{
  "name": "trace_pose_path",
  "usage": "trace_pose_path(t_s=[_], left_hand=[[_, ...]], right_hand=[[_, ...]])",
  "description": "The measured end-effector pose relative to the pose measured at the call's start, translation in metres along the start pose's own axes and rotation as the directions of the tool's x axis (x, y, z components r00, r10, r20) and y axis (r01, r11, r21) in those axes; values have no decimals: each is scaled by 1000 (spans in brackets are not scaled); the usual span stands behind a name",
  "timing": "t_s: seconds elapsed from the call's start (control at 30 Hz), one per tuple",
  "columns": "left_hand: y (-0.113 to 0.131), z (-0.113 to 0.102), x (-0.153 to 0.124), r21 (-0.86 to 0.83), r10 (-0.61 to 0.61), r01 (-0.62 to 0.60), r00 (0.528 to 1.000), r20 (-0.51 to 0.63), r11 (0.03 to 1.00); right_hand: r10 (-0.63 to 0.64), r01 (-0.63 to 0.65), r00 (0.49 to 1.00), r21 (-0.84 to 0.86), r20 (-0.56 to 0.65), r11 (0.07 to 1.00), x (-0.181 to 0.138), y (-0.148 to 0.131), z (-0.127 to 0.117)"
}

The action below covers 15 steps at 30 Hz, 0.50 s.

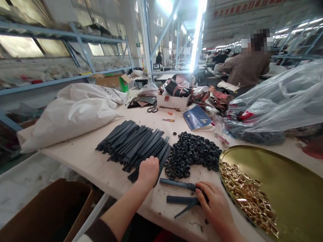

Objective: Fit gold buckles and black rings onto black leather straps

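My left hand (149, 171) is closed at the near right edge of a pile of dark flat straps (132, 143). Its curled fingers rest among the strap ends, and the fingertips are hidden. Further right, my right hand (214, 203) bends its fingers over the ends of a few dark straps. The upper strap (176, 183) has a small loop round it near my fingers. Below it lies another strap (181, 199), with a thin pointed end sticking out beneath. A heap of small black loops (193, 153) lies just beyond both hands.
A gold tray (296, 185) with gold metal buckles (250, 196) stands at the right. Behind are a blue booklet (197, 118), scissors (152, 109), a white sack (76, 111) and a clear plastic bag (286, 98). A cardboard box (44, 219) sits below the table's left edge. A person (247, 66) is further back.
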<state>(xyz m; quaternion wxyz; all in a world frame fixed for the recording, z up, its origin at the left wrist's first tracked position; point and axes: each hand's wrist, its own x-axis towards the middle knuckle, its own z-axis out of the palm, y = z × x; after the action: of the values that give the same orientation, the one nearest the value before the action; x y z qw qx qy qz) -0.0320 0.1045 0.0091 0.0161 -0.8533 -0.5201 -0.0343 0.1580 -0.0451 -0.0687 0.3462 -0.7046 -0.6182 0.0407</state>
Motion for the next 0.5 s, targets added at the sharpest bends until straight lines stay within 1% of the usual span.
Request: trace_pose_path(t_s=[0.1,0.2,0.3,0.4,0.5], left_hand=[[3,9,6,44,-24,24,1000,10,999],[4,12,4,59,-23,22,1000,13,998],[3,12,2,54,-24,23,1000,10,998],[4,11,6,32,-36,35,999,17,999],[7,10,12,2,-73,73,997,30,997]], right_hand=[[3,-4,1000,-8,-31,1000,-2,1,-1],[12,-13,998,-14,-66,1000,-1,-1,-4],[9,-11,997,-22,-80,1000,0,-4,-6],[-3,2,995,-20,-95,1000,0,-7,-8],[-25,23,989,-14,-145,1000,-1,-10,-10]])
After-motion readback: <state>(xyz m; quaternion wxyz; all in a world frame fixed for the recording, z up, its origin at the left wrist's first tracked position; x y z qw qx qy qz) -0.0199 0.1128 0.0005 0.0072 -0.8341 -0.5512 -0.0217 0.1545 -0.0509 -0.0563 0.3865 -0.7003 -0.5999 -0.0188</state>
